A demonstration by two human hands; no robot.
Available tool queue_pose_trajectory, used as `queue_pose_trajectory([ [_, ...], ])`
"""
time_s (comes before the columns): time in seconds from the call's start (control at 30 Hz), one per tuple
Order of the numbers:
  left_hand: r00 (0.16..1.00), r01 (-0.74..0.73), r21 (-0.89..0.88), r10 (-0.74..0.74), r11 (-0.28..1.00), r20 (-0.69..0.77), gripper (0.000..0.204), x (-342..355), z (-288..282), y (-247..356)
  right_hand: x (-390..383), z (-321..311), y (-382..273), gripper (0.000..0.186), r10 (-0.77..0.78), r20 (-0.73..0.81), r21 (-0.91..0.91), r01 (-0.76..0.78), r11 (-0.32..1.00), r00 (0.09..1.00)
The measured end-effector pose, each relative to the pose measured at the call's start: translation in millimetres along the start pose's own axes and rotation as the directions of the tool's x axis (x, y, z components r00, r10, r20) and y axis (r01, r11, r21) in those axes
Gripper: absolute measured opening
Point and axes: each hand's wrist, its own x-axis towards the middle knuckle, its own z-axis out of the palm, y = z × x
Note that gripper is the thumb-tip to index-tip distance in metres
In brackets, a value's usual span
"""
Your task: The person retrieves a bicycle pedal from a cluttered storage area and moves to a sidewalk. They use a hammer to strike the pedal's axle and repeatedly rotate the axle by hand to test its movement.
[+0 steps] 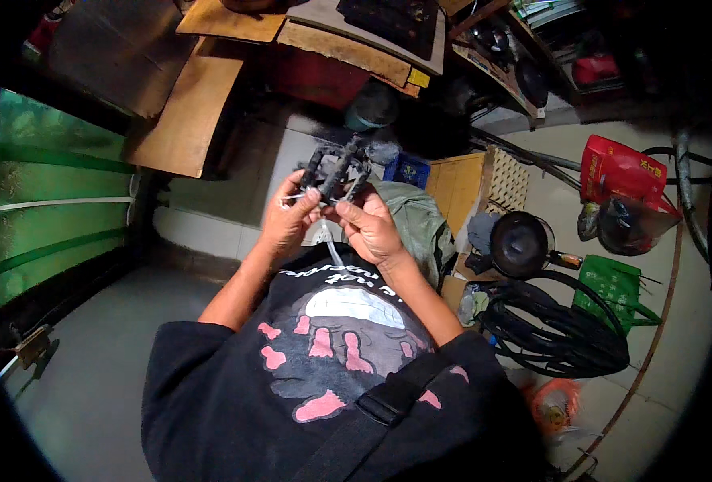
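Left hand and right hand, both nearly closed, pinch a dark jointed part between them, presumably to steady it.

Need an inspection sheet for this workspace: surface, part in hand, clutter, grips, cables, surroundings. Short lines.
Surface: pale tiled floor; the part is held up, off it.
Job's things: one dark part with several parallel bars; fine detail too small to tell.
Clutter: black pan, red bag, green bag, all right of the person; blue crate beyond the hands.
Grips: left grip and right grip, both bare, hold the part from either side.
Cables: thick black coil, cable or hose unclear.
Surroundings: green banded panel at left, wooden board ahead.
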Motion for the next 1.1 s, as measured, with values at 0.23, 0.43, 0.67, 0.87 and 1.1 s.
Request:
queue_pose_trajectory([
  [0.23,0.978,-0.205,0.444,0.204,0.872,0.052,0.037,8.4,-4.7,47.0,-13.5,-33.0,-46.2,0.033,-0.001,-0.144,-0.694,-0.100,0.713,0.990],
  [0.43,0.993,-0.091,-0.010,0.091,0.996,0.069,0.022,14.3,13.1,58.2,13.1,16.2,-103.9,0.035,-0.156,0.011,-0.755,0.111,0.647,0.988],
  [0.67,0.996,-0.084,0.071,0.083,0.994,0.014,0.023,-3.6,17.4,57.6,18.6,57.5,-109.4,0.030,-0.160,0.297,-0.908,0.331,0.258,0.941],
  [0.87,0.998,-0.051,0.101,0.049,0.994,0.026,0.032,-5.3,21.9,49.6,17.9,47.9,-116.6,0.026,-0.045,0.245,-0.925,0.247,0.290,0.969],
  [1.1,0.998,-0.055,0.116,0.050,0.992,0.046,0.036,-2.2,19.7,46.5,19.0,38.5,-110.1,0.025,-0.034,0.224,-0.936,0.225,0.273,0.974],
])
